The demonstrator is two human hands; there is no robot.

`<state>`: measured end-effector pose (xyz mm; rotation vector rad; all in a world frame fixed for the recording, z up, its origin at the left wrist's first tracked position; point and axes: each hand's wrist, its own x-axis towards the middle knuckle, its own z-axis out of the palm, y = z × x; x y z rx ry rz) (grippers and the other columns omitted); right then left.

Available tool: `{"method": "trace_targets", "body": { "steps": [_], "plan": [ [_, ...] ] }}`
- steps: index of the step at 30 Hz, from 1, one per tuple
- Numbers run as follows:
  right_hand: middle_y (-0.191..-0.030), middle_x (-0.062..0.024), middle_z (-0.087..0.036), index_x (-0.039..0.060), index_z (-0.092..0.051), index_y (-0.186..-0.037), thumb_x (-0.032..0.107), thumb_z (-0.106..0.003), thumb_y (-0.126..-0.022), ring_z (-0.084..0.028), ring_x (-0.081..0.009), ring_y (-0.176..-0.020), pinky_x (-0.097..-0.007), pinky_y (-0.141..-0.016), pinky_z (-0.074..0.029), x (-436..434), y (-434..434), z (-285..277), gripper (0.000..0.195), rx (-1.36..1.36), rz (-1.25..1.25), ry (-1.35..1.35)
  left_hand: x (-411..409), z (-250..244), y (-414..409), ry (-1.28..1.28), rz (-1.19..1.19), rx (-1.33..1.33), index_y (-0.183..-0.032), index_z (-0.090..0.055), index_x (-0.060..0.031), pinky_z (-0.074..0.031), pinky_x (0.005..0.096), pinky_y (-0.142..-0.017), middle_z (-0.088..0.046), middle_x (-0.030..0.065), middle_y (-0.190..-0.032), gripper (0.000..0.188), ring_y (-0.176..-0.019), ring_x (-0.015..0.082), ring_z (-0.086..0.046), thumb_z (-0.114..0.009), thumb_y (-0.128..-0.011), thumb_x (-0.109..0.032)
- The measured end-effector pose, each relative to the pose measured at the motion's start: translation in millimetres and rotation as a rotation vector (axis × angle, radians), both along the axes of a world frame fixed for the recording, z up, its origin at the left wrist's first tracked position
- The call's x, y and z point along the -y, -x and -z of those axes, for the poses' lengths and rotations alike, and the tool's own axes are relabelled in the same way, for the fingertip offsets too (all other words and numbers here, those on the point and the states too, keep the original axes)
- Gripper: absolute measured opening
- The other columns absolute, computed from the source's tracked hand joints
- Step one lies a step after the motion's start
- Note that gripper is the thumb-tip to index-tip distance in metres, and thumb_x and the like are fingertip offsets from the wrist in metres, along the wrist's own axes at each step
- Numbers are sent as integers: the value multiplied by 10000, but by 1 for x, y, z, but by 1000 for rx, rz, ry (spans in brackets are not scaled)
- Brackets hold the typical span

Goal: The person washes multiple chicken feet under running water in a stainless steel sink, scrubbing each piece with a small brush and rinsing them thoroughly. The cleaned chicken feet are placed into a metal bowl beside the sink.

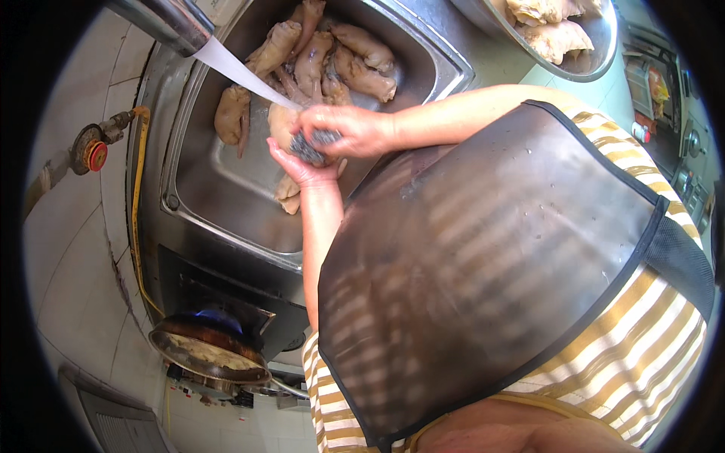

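My left hand (303, 168) holds a pale raw pig's trotter (278, 122) from below, over the near part of the stainless steel sink (221, 209). My right hand (357, 131) is closed on a grey steel-wool scrubber (308, 148), pressed against the trotter. Both hands and the scrubber cover the trotter's middle; one end (288, 195) shows below my left wrist. Water pours from the metal tap (170, 25) onto the trotter beside my right fingers. Several other trotters (310, 62) lie heaped at the sink's far end, and a single one (231, 116) rests by its left wall.
A metal basin (600, 62) holding more trotters stands at the upper right. Lower left, a frying pan (209, 357) with pale contents sits over a blue gas flame (218, 320). A yellow gas hose (136, 198) runs along the tiled wall from a red-knobbed valve (96, 156).
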<state>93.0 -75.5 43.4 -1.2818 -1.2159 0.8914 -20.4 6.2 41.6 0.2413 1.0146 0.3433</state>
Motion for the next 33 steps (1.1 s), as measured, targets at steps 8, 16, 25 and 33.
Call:
{"method": "trace_targets", "body": {
  "steps": [8,16,25,33],
  "plan": [
    [-1038,-199,-615,27,-590,-1067,177,-624,-810,-590,-359,-995,-403,-862,-473,-49,-25,56,300,58,473,505,3,9,7,42,-42,156,-1260,-472,-97,-510,401,-746,-552,143,-1098,721,-907,288,-574,-432,-819,-667],
    [-1039,-64,-620,48,-577,-1135,240,-587,-870,-571,-135,-946,-290,-851,-465,-10,-45,19,327,-710,321,660,-13,36,14,4,-86,335,-1351,-395,-103,-508,415,-832,-531,132,-1211,919,-1057,277,-552,-541,-723,-758],
    [-1264,-151,-497,69,-543,-1052,137,-661,-851,-501,-268,-1158,-351,-956,-430,4,-17,2,243,33,-9,105,-25,26,8,74,86,124,-1350,-427,-96,-468,472,-926,-498,119,-1307,614,-1173,297,-511,-294,-931,-524],
    [-1105,-217,-592,42,-516,-1085,176,-638,-814,-592,-380,-1002,-441,-831,-485,-34,-26,-4,325,218,165,520,5,3,-1,91,135,-10,-1343,-452,-195,-422,435,-979,-510,36,-1313,704,-1183,256,-496,-450,-841,-689]
  ]
}}
